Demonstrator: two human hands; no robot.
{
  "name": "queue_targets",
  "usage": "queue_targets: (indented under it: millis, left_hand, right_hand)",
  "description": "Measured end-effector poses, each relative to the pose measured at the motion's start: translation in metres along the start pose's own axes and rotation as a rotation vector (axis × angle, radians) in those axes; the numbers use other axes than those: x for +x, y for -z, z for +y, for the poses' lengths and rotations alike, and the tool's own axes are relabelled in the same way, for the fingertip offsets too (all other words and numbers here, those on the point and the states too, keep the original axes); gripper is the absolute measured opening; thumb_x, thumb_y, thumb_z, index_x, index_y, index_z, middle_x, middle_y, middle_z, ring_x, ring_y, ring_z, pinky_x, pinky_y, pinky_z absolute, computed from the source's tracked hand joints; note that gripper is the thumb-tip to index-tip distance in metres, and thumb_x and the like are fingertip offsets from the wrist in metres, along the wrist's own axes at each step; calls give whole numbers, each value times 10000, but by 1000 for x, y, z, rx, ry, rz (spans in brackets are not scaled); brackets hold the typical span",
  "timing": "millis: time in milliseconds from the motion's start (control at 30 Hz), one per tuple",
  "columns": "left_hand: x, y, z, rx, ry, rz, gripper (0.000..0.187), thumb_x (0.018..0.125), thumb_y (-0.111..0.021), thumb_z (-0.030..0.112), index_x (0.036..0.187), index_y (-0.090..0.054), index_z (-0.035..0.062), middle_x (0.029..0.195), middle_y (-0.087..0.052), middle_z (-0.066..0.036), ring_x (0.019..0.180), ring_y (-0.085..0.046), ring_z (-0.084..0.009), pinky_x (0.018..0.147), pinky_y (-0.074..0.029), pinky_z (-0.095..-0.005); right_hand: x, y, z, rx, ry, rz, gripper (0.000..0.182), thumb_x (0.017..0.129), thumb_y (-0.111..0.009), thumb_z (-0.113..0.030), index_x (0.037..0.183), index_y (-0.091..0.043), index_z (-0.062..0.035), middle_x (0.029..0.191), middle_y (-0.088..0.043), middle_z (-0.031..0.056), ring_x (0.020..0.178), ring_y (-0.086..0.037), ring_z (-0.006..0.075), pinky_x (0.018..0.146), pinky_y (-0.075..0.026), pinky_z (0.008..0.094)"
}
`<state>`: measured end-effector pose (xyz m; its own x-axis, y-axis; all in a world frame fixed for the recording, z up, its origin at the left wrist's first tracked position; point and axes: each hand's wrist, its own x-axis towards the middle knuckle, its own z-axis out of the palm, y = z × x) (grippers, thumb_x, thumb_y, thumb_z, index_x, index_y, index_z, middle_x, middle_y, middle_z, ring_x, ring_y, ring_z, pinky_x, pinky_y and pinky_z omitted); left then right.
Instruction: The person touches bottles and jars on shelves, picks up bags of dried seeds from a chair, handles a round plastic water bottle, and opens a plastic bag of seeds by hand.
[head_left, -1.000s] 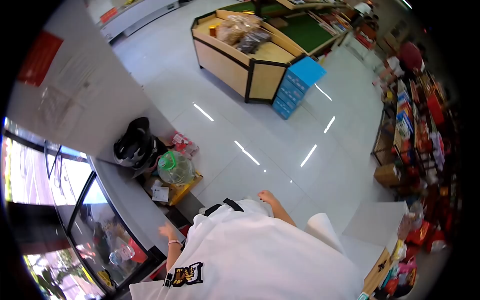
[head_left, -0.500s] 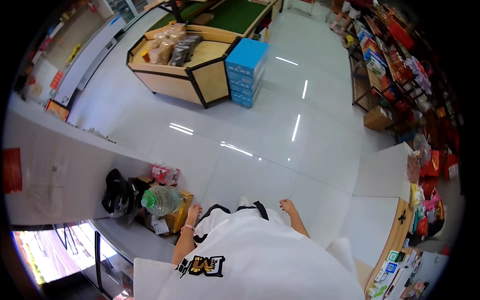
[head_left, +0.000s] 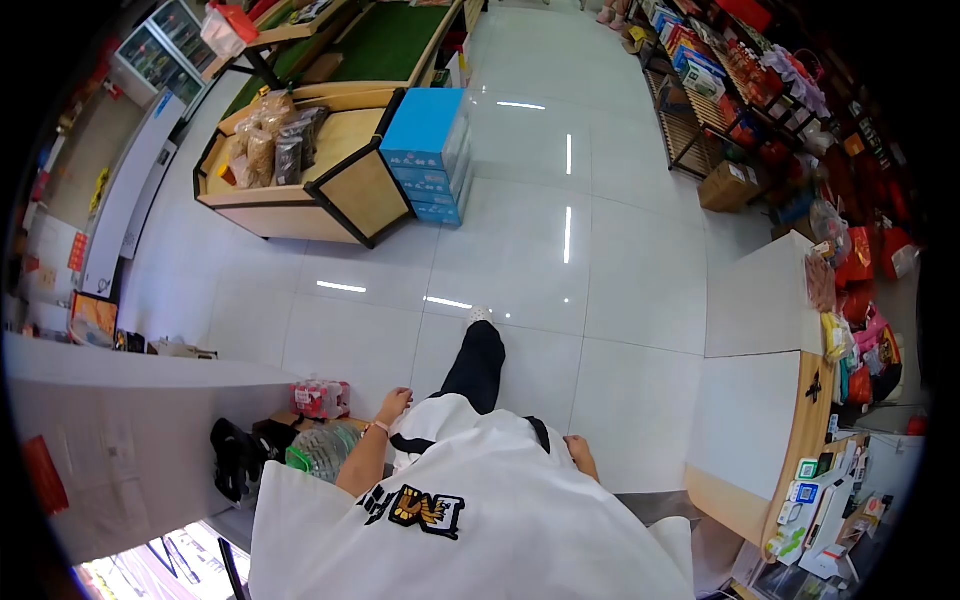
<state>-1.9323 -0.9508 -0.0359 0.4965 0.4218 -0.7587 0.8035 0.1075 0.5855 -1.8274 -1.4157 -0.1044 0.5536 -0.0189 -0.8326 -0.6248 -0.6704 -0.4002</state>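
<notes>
My left hand [head_left: 395,404], with a pink band at the wrist, hangs beside the white shirt [head_left: 440,530]. Its fingers are loosely curled and show nothing in them. Close by on its left stands a large clear water bottle [head_left: 325,450] with a green cap; my forearm covers part of it. Behind the bottle sits a pink-and-red pack [head_left: 320,398]. My right hand [head_left: 578,450] is low at the shirt's other side, its fingers curled in and partly hidden, with no object visible. One dark-trousered leg [head_left: 476,368] is stretched forward on the floor.
Ahead on the left, a wooden display stand [head_left: 285,215] holds bagged goods, with blue boxes [head_left: 425,150] stacked against it. Pale tiled floor [head_left: 510,250] runs forward. Goods racks [head_left: 690,100] line the right. A white-and-wood counter [head_left: 745,420] stands at near right, a black bag [head_left: 238,460] at left.
One leg has stepped forward. The bottle and pack now sit lower in view, partly behind my left arm. The display stand has shifted left, and my right hand has dropped back against the shirt.
</notes>
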Motion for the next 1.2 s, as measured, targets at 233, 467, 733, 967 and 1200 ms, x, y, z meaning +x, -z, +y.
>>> queue_targets:
  millis: [233, 467, 733, 967, 1200]
  left_hand:
    - [86, 8, 87, 126, 5, -13, 339, 749, -484, 295, 944, -530, 22, 776, -583, -82, 626, -541, -152, 496, -415, -259]
    - [145, 11, 197, -38, -82, -68, 339, 775, -468, 326, 1030, -488, 104, 871, -564, -40, 709, -513, -128, 579, -390, -277]
    - [201, 9, 234, 175, -27, -115, 298, 764, -486, 264, 955, -536, 41, 759, -582, -64, 610, -541, -137, 484, -413, -246]
    - [221, -3, 278, 162, -75, -184, 324, 777, -470, 301, 983, -517, 56, 798, -574, -47, 637, -515, -120, 514, -398, -237]
    - [249, -14, 306, 96, -64, -108, 292, 748, -486, 222, 891, -553, -23, 739, -585, -105, 651, -551, -169, 583, -453, -267]
  right_hand:
    - [14, 28, -99, 61, -112, -9, 365, 703, -509, -312, 921, -552, -22, 768, -594, 123, 650, -545, 190, 512, -418, 341]
    - [101, 88, -260, 66, 61, 35, 301, 742, -478, -311, 904, -519, -61, 706, -565, 62, 515, -470, 130, 408, -346, 252]
    - [84, 98, -399, 446, 561, 175, 311, 787, -497, -295, 930, -518, -20, 737, -563, 64, 596, -488, 96, 518, -388, 218]
    - [107, 78, -245, -68, -139, -141, 251, 724, -532, -314, 759, -551, -67, 648, -556, 70, 523, -492, 115, 454, -389, 230]
    - [123, 112, -241, -86, -258, -152, 256, 727, -528, -316, 776, -552, -66, 677, -556, 62, 540, -485, 103, 441, -371, 215]
